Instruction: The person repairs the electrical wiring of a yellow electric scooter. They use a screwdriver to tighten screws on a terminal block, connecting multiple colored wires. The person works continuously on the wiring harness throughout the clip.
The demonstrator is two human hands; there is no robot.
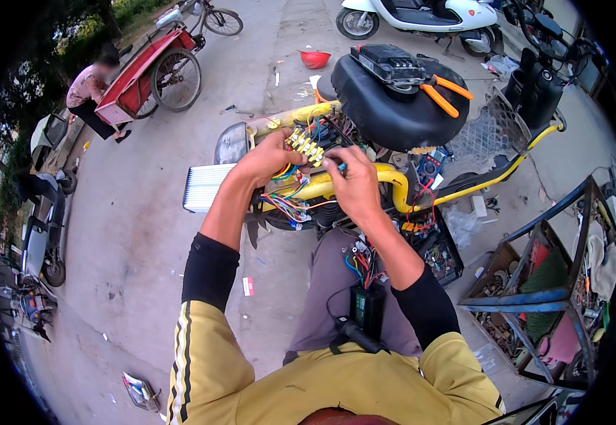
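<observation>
My left hand (267, 160) holds a yellow terminal strip (305, 146) above the opened yellow frame (309, 190) of an electric scooter. At the strip's right end, my right hand (356, 180) is closed in a pinch. A bit of blue-green shows at its fingertips, too small to name. Loose coloured wires (288, 205) hang below my left hand. Between my legs stands a black box (367, 312) with several coloured leads. Left of the frame sits a silver finned box (209, 188).
Orange-handled pliers (450, 97) and a dark plastic case (387, 65) rest on the black seat (400, 113). A multimeter (432, 164) lies on the scooter, right of my hands. A metal rack of parts (535, 290) stands at right. Far left, a person (90, 92) bends beside a red cart (141, 78).
</observation>
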